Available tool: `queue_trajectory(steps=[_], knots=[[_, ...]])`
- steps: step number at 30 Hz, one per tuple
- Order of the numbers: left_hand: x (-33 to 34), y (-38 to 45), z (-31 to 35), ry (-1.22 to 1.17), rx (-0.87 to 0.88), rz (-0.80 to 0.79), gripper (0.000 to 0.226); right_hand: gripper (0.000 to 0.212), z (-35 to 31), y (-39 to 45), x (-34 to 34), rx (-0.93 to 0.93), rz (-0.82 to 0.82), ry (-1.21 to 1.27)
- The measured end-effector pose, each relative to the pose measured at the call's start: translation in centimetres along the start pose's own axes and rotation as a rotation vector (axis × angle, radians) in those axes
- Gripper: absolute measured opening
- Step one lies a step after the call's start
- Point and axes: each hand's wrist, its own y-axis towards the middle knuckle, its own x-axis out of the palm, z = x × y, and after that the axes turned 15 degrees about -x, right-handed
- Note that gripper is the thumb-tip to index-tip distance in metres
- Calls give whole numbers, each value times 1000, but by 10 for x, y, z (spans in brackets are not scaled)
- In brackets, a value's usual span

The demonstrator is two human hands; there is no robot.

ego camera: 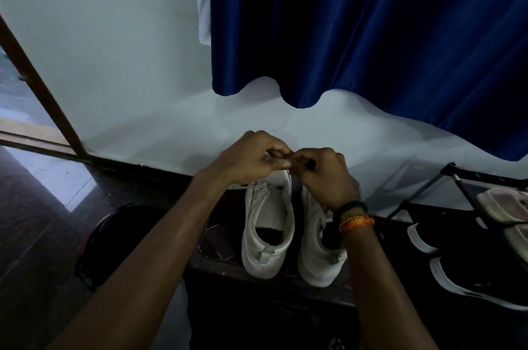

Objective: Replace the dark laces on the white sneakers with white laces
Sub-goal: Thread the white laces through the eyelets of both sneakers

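Presently, our left hand (251, 155) and right hand (323, 175) pinch a white lace (286, 164) above the left sneaker (268, 224); we should thread eyelets evenly, untwisted.

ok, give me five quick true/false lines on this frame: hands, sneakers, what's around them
1. Both hands meet above the front of the white sneakers. True: the left hand and right hand touch fingertips over the left sneaker and right sneaker.
2. The sneakers stand side by side, heels toward the camera. True.
3. The curtain behind is red. False: the curtain is dark blue.
4. The left wrist wears the bands. False: the black and orange bands are on the right wrist.
5. The left sneaker shows a white lace. True: a white lace shows near its eyelets.
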Motion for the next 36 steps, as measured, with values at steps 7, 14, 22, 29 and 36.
queue_trajectory(steps=[7, 14, 22, 29, 36], knots=[[7, 6, -6, 43, -77, 112, 6, 19, 2, -7, 7, 121, 26, 87], [17, 5, -12, -75, -151, 158, 5, 33, -4, -5, 18, 234, -203, -164], [32, 2, -21, 13, -169, 54, 11, 33, 4, 2, 14, 387, -294, -137], [36, -3, -20, 10, -147, 70, 13, 7, 18, 1, 5, 509, -250, 113], [41, -6, -20, -6, -93, 90, 6, 11, 20, -1, 5, 507, -200, 170]])
